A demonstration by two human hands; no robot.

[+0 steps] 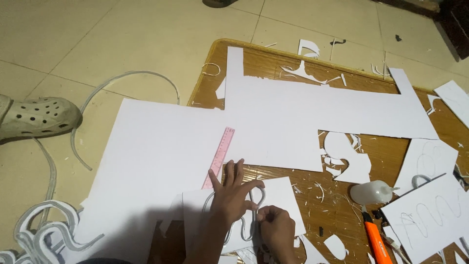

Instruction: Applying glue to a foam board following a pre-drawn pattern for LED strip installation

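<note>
L hand (233,191) lying flat, fingers spread, pressing down on curved grey strip (243,211) atop small white sheet (286,195). Pink ruler (219,156) lying just above-left of L fingertips. R hand (275,226), just right of and below L, pinching strip w/ curled fingers. Glue bottle (371,191) and orange cutter (375,239) sitting well to R hand's right on bamboo mat (332,205).

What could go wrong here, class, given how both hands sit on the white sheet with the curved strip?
1. The left hand presses beside the curved grey strip where the right hand works; a slip might catch fingers.
2. The orange utility knife lies close by, easily knocked.
3. Scraps on the bamboo mat might shift the white sheet.
</note>
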